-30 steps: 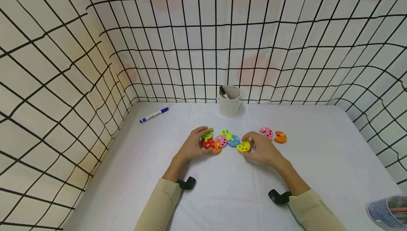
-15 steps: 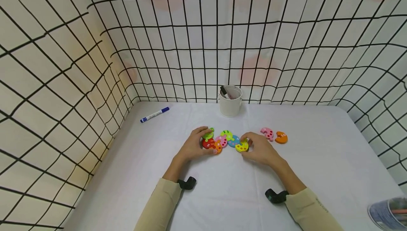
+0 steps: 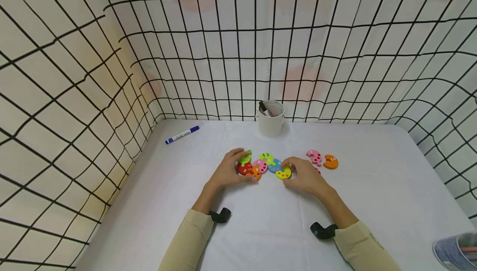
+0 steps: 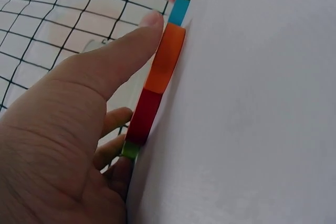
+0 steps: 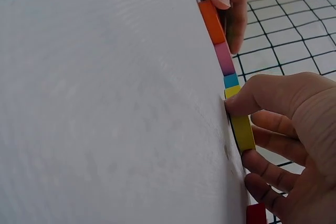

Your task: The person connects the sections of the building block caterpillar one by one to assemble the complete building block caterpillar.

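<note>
Colourful numbered puzzle pieces lie joined in a wavy row on the white table, like a caterpillar. My left hand (image 3: 226,170) holds the row's left end, its thumb along the orange piece (image 4: 167,59) and its fingers around the red piece (image 4: 144,116) and the green piece (image 3: 244,159). To the right follow a pink piece (image 3: 261,165), a light-green piece (image 3: 266,158) and a blue piece (image 3: 274,166). My right hand (image 3: 306,175) pinches the yellow piece (image 3: 284,173) between thumb and fingers, right against the blue one.
Beyond my right hand lie a loose pink piece (image 3: 314,157), an orange piece (image 3: 331,162) and a red piece (image 5: 256,214), mostly hidden. A white bucket (image 3: 271,126) with markers stands at the back, a blue marker (image 3: 182,134) back left, a pencil cup (image 3: 449,250) front right. Black mesh (image 3: 238,59) surrounds the table.
My right hand has slid the yellow piece left, up against the blue piece. A bit of the red piece now shows behind that hand. My left hand stays at the row's left end.
</note>
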{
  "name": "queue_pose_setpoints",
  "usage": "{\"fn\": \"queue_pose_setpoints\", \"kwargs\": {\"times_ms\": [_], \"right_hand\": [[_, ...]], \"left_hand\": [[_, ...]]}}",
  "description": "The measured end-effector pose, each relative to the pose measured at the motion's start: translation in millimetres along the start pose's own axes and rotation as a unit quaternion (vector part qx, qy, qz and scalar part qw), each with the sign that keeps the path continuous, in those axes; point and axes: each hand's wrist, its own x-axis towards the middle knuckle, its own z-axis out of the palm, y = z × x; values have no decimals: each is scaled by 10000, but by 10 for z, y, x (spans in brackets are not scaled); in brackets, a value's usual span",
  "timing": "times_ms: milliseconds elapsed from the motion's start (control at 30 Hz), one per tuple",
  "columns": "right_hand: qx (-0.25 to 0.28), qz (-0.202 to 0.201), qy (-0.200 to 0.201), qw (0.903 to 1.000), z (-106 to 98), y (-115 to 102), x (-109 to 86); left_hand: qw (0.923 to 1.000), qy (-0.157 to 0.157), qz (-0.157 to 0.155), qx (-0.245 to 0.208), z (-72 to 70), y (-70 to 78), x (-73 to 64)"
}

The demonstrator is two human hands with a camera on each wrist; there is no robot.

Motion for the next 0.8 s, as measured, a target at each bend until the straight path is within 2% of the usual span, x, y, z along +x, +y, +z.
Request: {"fn": "queue_pose_setpoints", "kwargs": {"times_ms": [267, 400, 600, 800], "right_hand": [[169, -195, 72, 9996, -126, 67, -91], [29, 18, 337, 9994, -220, 150, -172], [10, -9, 834, 9965, -377, 317, -287], [-126, 59, 984, 9950, -446, 467, -375]], "left_hand": [[9997, 87, -187, 124, 23, 64, -4], [9998, 82, -182, 100, 26, 70, -3], [9998, 112, -143, 98, 22, 39, 9], [9999, -16, -67, 99, 15, 23, 2]]}}
